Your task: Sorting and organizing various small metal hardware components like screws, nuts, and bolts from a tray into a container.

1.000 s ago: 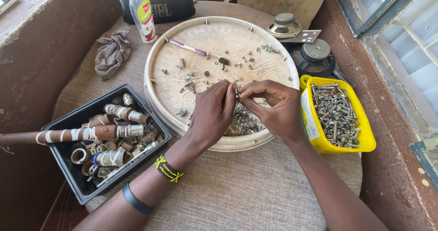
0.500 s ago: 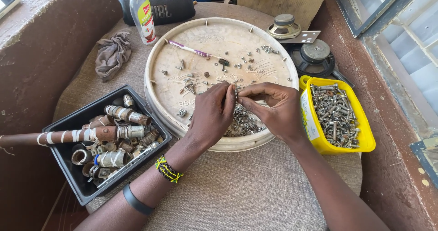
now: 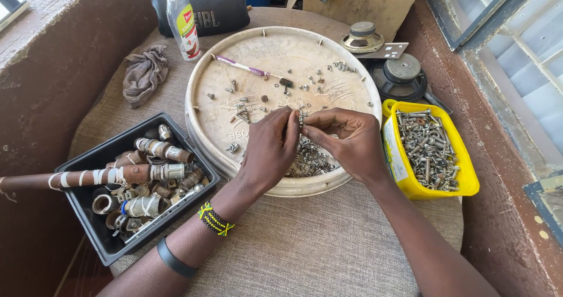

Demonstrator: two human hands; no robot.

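I see a yellow tub [image 3: 463,180] right, black tray [image 3: 88,215] left, beige round tray [image 3: 199,80] centre, purple-and-white toothbrush [image 3: 243,68] far, grey rag [image 3: 143,74], yellow-green beaded wristband [image 3: 214,219].

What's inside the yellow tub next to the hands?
The yellow tub is piled with silvery bolts and screws. They lie heaped on each other, so the tub's bottom and whatever lies deeper is covered.

Clear bottle [image 3: 181,19] with red-white label at table's far edge; brown cardboard box [image 3: 358,5] far right; phone screen [image 3: 10,9] on left ledge.
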